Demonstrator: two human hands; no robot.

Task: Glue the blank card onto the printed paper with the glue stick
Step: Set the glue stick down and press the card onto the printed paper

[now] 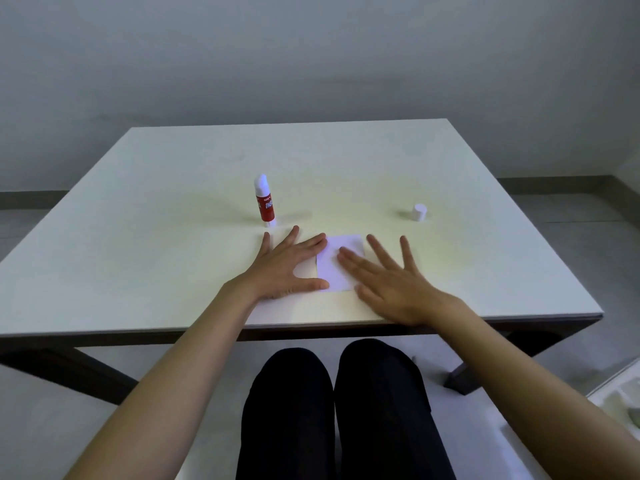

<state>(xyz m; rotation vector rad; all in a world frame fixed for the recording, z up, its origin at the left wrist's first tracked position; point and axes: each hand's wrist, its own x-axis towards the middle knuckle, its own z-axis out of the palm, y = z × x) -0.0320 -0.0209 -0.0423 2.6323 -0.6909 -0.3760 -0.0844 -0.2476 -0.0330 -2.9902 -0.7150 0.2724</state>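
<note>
Both hands flat, gripping nothing: left hand (282, 268) and right hand (391, 282) press white card (341, 263) (uncapped glue stick (266, 201) just beyond) on white table (173, 202), grey wall (311, 57) behind.

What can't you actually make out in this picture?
- Printed paper: indistinguishable from the pale table in the head view.
- Underside of the white card, hidden, so glue cannot be confirmed.
- Small print on the glue stick: too small.
- Objects at the lower right edge: cut off.

Both flat on the white bench (173, 202): left hand (287, 268) and right hand (388, 282), fingers spread, pressing a blank card (337, 268). Beyond, uncapped glue stick (265, 200) upright; cap (418, 212) well apart.
</note>
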